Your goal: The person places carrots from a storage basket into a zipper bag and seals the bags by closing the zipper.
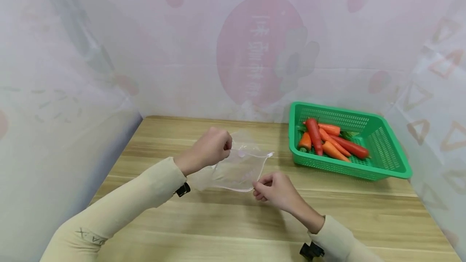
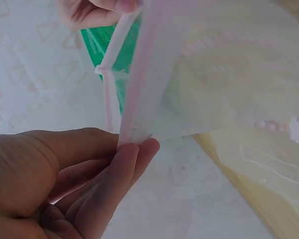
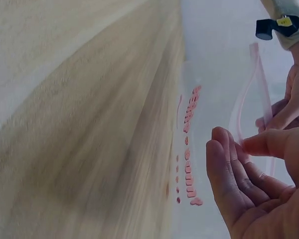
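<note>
A clear plastic zip bag (image 1: 236, 171) with a pinkish seal strip hangs between my two hands above the table. With thumb and fingertips my left hand (image 1: 212, 148) pinches the bag's rim on the far left side; the left wrist view shows this pinch on the strip (image 2: 134, 109) closely. Lower and to the right, my right hand (image 1: 274, 191) pinches the rim near its front corner. A small white slider (image 1: 270, 155) sits at the rim's right end. The mouth looks parted, the two strips standing apart. Pink lettering (image 3: 190, 144) shows on the bag in the right wrist view.
To the right stands a green perforated basket (image 1: 349, 171) holding several red peppers (image 1: 314, 136) and orange ones (image 1: 334, 151). Wood-grain table (image 1: 174, 229) lies underneath. Pale printed curtains (image 1: 182, 72) rise behind and on both sides.
</note>
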Available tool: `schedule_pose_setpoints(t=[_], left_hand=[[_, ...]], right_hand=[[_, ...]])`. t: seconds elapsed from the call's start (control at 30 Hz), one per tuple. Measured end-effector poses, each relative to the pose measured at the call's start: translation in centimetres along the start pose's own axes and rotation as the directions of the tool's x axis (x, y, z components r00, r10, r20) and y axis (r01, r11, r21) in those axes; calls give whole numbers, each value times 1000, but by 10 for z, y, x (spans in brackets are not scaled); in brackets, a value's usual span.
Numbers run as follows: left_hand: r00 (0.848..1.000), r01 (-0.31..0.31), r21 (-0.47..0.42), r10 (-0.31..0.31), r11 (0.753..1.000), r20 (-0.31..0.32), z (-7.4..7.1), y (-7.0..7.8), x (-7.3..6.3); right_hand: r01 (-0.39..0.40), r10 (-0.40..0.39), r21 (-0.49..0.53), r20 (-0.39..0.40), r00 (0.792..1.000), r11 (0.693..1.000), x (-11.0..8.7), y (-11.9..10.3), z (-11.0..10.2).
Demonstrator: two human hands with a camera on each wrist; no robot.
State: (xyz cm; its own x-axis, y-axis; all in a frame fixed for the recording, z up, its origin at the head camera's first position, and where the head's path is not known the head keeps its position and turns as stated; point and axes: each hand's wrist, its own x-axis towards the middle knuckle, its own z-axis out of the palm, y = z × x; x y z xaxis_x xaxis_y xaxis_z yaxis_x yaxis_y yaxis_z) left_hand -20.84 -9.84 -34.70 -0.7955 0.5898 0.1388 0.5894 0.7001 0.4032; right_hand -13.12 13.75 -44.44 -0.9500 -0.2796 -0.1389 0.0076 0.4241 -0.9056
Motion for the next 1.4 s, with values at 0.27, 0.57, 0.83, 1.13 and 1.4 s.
schedule_pose_setpoints(t=[0.27, 0.57, 0.83, 1.13, 1.4], left_hand=[[998, 58, 60, -57, 996, -23, -8, -6, -7], [995, 100, 60, -99, 993, -21, -12, -20, -14], [995, 95, 42, -95, 995, -10, -7, -30, -22], [993, 107, 9, -107, 994, 41, -3, -17, -18], [986, 158, -78, -153, 984, 74, 3, -9, -11]], right_hand=[[-24, 16, -66, -122, 992, 997, 15, 11, -16], [-64, 16, -200, -232, 973, 978, 29, 25, -29], [-43, -32, -293, -246, 969, 955, 34, 31, -33], [-55, -9, -271, -228, 974, 961, 37, 33, -38], [78, -128, -314, -142, 982, 946, 30, 27, -40]])
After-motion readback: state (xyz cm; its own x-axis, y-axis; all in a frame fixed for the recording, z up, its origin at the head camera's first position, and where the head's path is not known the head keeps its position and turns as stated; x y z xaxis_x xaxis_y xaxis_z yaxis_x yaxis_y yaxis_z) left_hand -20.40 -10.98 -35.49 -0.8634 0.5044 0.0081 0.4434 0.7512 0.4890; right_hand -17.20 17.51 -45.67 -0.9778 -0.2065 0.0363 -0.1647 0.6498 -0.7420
